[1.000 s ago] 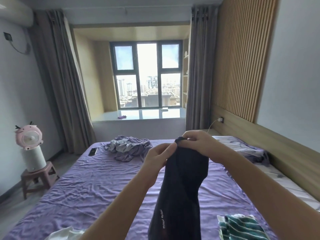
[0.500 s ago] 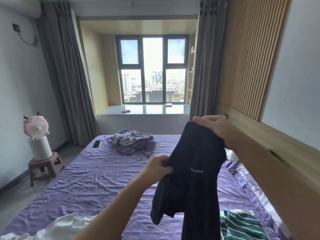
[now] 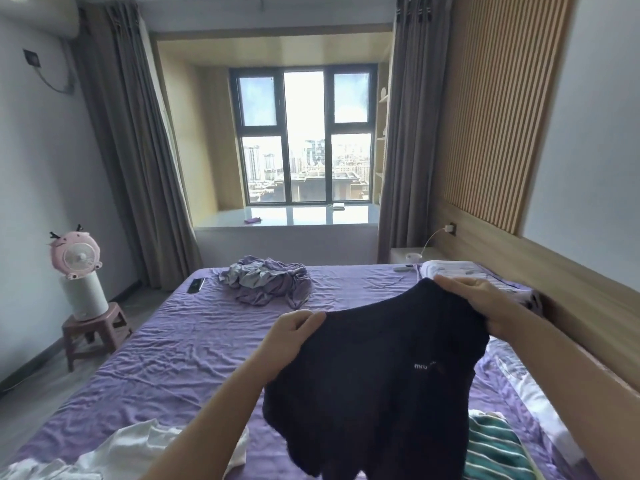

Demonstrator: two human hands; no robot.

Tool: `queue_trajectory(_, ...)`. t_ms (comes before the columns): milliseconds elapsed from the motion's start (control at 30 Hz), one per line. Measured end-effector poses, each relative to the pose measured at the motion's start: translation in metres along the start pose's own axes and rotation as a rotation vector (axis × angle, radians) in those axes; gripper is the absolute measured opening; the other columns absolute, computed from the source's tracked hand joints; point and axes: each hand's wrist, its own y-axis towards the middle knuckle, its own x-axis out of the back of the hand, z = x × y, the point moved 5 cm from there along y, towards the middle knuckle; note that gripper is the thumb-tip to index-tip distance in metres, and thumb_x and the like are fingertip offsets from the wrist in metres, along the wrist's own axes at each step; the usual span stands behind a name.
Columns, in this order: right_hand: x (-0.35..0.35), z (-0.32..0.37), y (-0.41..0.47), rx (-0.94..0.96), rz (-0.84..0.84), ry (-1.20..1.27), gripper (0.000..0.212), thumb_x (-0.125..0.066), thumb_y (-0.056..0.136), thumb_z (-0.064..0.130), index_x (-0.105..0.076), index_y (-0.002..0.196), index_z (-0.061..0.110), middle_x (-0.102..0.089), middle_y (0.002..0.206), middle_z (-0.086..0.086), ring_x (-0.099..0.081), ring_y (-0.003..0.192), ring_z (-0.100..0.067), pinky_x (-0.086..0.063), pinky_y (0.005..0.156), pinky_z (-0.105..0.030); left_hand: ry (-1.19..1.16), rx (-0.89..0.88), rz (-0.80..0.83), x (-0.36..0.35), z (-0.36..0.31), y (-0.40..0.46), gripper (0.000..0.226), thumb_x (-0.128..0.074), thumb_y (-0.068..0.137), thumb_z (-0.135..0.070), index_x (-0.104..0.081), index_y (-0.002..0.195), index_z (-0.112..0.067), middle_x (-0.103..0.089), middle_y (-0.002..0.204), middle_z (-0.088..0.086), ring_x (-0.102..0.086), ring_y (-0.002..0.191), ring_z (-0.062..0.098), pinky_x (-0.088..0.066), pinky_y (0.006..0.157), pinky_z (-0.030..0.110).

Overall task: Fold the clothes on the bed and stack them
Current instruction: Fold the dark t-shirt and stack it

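I hold a dark navy top (image 3: 374,382) with small white lettering spread in the air above the purple bed (image 3: 166,355). My left hand (image 3: 294,336) grips its left upper edge. My right hand (image 3: 474,299) grips its right upper edge, slightly higher. The top hangs down and hides the bed below it. A crumpled lilac and grey garment (image 3: 266,282) lies at the far end of the bed. A white garment (image 3: 131,452) lies at the near left, and a green striped garment (image 3: 495,448) at the near right.
A dark phone (image 3: 195,285) lies at the bed's far left corner. Pillows (image 3: 460,271) sit by the wooden headboard (image 3: 585,306) on the right. A pink fan on a white cylinder (image 3: 78,268) stands on a small stool (image 3: 95,329) left of the bed.
My hands have moved apart and lowered, spreading the dark top wide. The right hand came down from its raised position and the view tilted down a little.
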Motion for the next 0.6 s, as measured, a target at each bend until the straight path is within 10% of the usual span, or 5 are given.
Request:
queue_trajectory(333, 0.015, -0.032, -0.003, -0.057, 0.324, -0.303, 0.012, -0.064, 0.084, 0.010, -0.068, 0.083, -0.001, -0.064, 0.072, -0.011, -0.059, 0.063, -0.016, -0.047, 0.053, -0.020, 0.045, 0.232, 0.299, 0.019, 0.001, -0.011, 0.004, -0.069, 0.084, -0.009, -0.066, 0.084, -0.012, -0.067, 0.076, -0.002, -0.062, 0.074, 0.010, -0.050, 0.067, 0.019)
queue_trajectory(600, -0.011, -0.059, 0.009, 0.306, 0.173, -0.783, 0.010, -0.055, 0.092, 0.014, -0.063, 0.098, 0.016, -0.067, 0.088, -0.010, -0.060, 0.084, -0.024, -0.040, 0.066, -0.018, 0.300, 0.176, -0.173, 0.033, 0.043, -0.025, 0.019, -0.054, 0.093, -0.005, -0.067, 0.104, -0.011, -0.067, 0.100, 0.004, -0.060, 0.100, 0.021, -0.042, 0.090, 0.029)
